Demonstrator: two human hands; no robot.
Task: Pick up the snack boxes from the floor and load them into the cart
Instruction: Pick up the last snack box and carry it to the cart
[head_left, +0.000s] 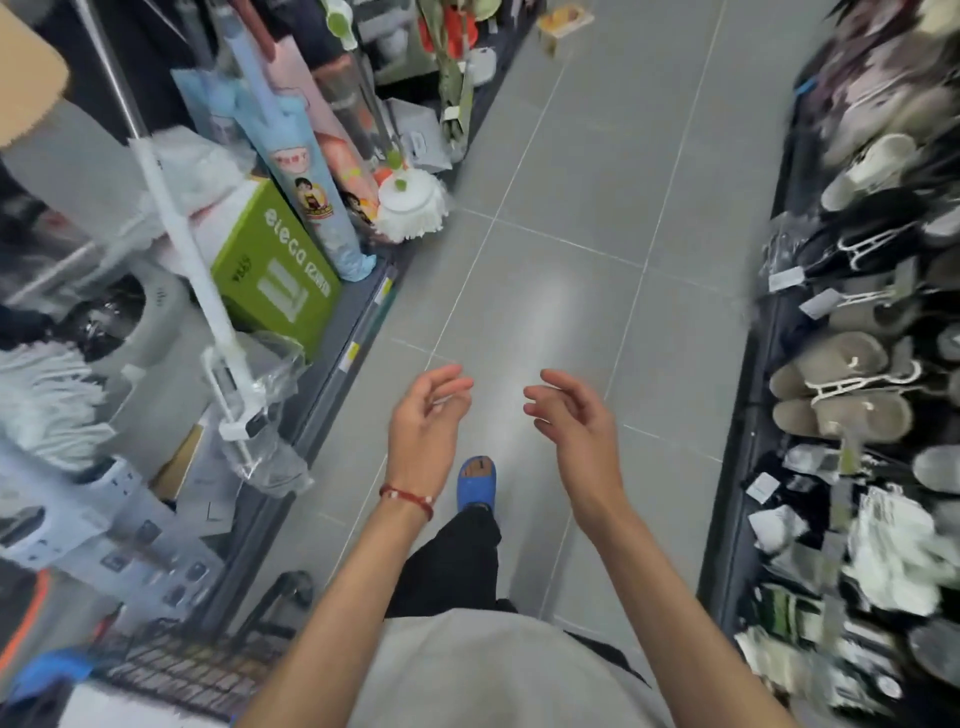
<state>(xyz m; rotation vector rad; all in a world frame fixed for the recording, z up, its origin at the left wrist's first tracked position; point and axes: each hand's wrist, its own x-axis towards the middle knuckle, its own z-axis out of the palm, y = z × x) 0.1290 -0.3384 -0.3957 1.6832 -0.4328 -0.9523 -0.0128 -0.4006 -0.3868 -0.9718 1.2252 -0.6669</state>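
A blurred snack box (563, 23) lies on the grey floor (571, 208) at the top of the frame, well apart from both hands. Mid-frame, the left hand (423, 421) and right hand (574, 421) are empty, with fingers loosely curled. The wire cart (197, 670) sits at lower left.

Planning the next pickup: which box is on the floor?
The small yellowish box far up the aisle, on the tiles; the green box sits on the left shelf.

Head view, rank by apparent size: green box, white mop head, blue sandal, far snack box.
1. green box
2. white mop head
3. blue sandal, snack box: alike; box is farther, unranked.
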